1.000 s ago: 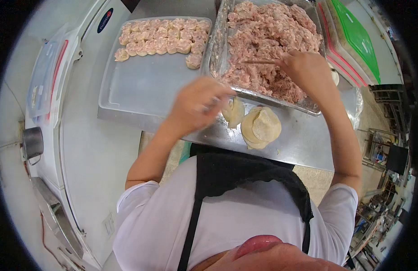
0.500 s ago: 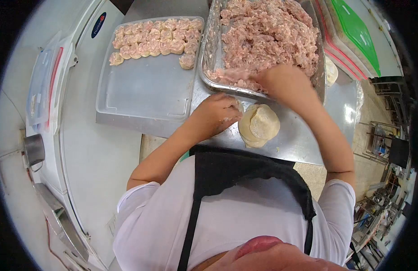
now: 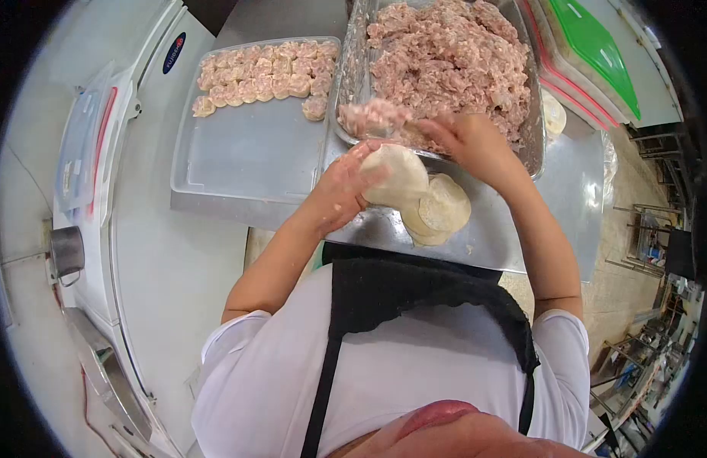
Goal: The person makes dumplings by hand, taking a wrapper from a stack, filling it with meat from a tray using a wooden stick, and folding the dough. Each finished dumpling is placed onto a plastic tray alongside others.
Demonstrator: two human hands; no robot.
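Observation:
My left hand holds a round, pale dough wrapper by its left side, just in front of the metal tray. Over that tray's near edge, my right hand grips a thin tool, blurred by motion, with a lump of minced meat at its end. More minced meat fills the metal tray. A stack of wrappers lies on the steel table, right of the held one. To the left, filled dumplings stand in rows in a plastic tray.
Containers with a green lid and red rims stand at the right, with another pale round stack beside them. A white freezer is on the left. The steel table's front edge runs close to the black apron.
My left hand now holds a wrapper out flat, showing its face. My right hand has lifted a lump of meat from the mass to the tray's near edge.

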